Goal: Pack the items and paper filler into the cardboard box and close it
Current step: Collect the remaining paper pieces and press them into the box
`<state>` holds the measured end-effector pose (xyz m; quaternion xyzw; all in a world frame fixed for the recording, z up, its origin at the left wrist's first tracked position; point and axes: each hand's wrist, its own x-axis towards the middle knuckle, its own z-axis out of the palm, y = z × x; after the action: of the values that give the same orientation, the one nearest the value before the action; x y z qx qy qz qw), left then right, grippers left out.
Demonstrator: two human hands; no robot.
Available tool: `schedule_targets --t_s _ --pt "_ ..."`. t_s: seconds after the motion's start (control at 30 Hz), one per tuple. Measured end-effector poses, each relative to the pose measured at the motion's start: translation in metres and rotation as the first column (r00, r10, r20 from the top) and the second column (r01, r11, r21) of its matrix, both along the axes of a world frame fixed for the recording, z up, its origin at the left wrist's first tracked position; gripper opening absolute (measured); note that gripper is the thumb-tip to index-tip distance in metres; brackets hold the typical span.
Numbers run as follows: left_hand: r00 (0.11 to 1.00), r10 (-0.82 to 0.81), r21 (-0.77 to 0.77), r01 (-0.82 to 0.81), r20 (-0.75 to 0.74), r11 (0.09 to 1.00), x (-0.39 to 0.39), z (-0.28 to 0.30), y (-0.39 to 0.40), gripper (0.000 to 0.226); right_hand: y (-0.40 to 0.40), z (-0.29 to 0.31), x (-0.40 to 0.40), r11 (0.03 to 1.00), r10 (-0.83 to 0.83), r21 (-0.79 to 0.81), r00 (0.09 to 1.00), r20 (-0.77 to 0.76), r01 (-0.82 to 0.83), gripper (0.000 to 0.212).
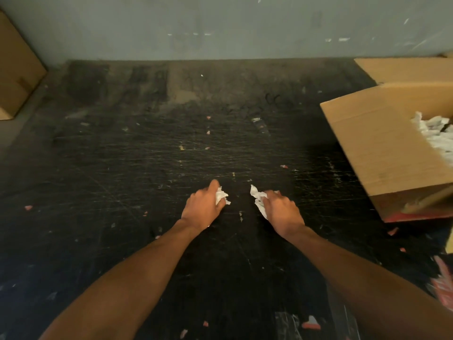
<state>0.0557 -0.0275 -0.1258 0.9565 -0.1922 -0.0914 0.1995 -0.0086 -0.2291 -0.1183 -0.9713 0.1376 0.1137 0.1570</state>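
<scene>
Both my hands rest on the dark, scratched table top near its middle. My left hand (202, 206) is closed around a small crumpled white piece of paper filler (221, 194). My right hand (282, 209) grips another crumpled white paper piece (257, 197), which sticks out to the left of my fingers. The open cardboard box (377, 143) stands at the right edge of the view, tilted toward me, with a heap of white paper filler (434, 133) inside. Its back flap (402, 69) stands open behind it.
Another cardboard box (14, 69) sits at the far left by the grey wall. Small pink and white scraps litter the black table (171, 143). Red printed material (443, 285) lies at the right edge, below the open box.
</scene>
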Motion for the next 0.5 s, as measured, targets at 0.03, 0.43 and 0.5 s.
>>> schedule_targets --t_s 0.03,0.43,0.5 --pt "1.000 0.010 -0.021 -0.010 -0.008 1.000 -0.004 0.006 0.005 0.035 -0.003 0.006 -0.006 0.999 -0.027 0.018 1.000 0.008 0.027 0.032" --pt "0.977 -0.153 -0.186 0.179 0.146 0.966 -0.048 0.112 -0.029 0.026 -0.062 0.117 -0.084 0.991 -0.113 -0.025 0.936 0.332 0.128 0.034" --pt "0.970 -0.170 -0.211 0.205 0.171 0.956 -0.058 0.131 -0.048 0.025 -0.083 0.138 -0.102 0.987 -0.135 -0.038 0.923 0.360 0.159 0.035"
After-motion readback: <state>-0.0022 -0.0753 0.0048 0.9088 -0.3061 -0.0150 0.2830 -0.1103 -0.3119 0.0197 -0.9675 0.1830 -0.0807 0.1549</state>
